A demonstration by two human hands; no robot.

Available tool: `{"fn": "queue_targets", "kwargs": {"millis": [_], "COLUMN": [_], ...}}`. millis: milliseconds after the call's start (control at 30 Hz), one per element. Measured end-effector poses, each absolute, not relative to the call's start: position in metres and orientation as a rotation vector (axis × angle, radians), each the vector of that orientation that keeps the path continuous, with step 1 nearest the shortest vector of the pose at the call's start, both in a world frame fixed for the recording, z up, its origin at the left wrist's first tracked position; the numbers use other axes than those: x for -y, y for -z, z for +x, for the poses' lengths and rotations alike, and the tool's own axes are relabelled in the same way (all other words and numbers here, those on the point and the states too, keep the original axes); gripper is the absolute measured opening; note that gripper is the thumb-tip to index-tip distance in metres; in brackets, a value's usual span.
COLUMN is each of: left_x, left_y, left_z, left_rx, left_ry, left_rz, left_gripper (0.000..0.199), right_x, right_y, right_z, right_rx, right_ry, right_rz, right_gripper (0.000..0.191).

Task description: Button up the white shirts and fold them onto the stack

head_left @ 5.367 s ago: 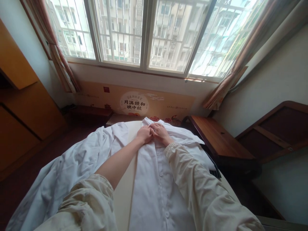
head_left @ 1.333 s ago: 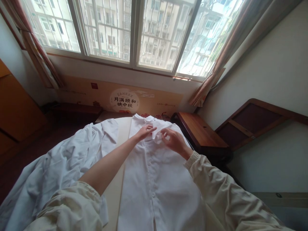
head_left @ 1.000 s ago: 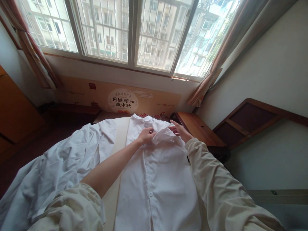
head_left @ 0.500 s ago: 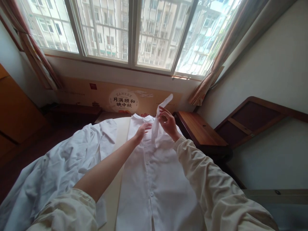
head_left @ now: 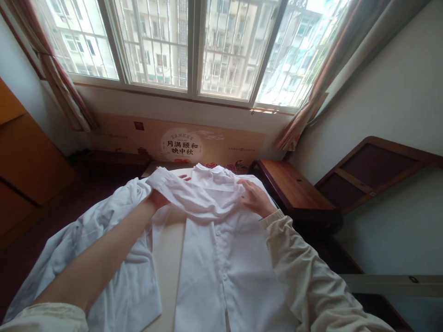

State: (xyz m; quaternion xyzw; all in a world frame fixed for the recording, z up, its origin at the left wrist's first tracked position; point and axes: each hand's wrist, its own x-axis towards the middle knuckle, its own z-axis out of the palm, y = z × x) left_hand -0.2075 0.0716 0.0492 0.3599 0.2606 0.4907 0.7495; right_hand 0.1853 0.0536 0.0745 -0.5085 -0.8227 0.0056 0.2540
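Head view: white shirt laid buttons up on a pale table, collar toward the window. Its sleeve is draped over the person's left hand, fingertips showing beyond; the cloth hides whether it grips. The right hand touches the sleeve's shoulder end, its grip unclear. Crumpled white cloth lies at left.

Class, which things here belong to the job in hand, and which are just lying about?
Job: white buttoned shirt; its sleeve, over the left hand; right hand; pale surface beneath.
Lying about: rumpled white cloth, seemingly unheld; wooden table; printed banner.
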Motion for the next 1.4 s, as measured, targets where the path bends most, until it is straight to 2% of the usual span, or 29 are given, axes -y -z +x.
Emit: {"fn": "queue_targets", "kwargs": {"millis": [100, 267, 433, 700, 900, 1033, 1167, 1300, 1400], "left_x": [-0.066, -0.059, -0.055, -0.054, -0.057, -0.056, -0.06, -0.062, -0.061], "left_y": [-0.06, -0.056, -0.047, -0.047, -0.037, -0.034, -0.028, -0.025, -0.027], "left_z": [-0.221, -0.214, -0.207, -0.209, -0.205, -0.203, -0.205, -0.206, -0.205], "left_rx": [-0.618, -0.689, -0.707, -0.793, -0.828, -0.849, -0.944, -0.952, -0.957], "left_ry": [-1.029, -1.023, -1.031, -1.026, -0.967, -0.866, -0.873, -0.894, -0.919], "left_rz": [0.732, 0.725, 0.774, 0.796, 0.997, 1.245, 1.337, 1.311, 1.292], "left_gripper": [0.074, 0.075, 0.08, 0.07, 0.055, 0.053, 0.046, 0.05, 0.053], "right_x": [-0.055, -0.053, -0.051, -0.051, -0.055, -0.057, -0.06, -0.06, -0.059], "right_y": [-0.07, -0.065, -0.053, -0.028, -0.028, -0.026, -0.029, -0.037, -0.037], "right_z": [0.213, 0.222, 0.213, 0.22, 0.228, 0.235, 0.244, 0.255, 0.262], "right_rx": [2.26, 2.348, 2.161, 1.748, 1.424, 1.293, 1.507, 1.733, 1.674], "right_ry": [-0.13, -0.208, 0.001, 0.278, 0.178, 0.066, -0.175, -0.364, -0.395], "right_rz": [-1.418, -1.29, -1.425, -1.606, -1.689, -1.77, -1.588, -1.386, -1.394], "right_gripper": [0.045, 0.045, 0.028, 0.01, 0.015, 0.012, 0.014, 0.023, 0.024]}}
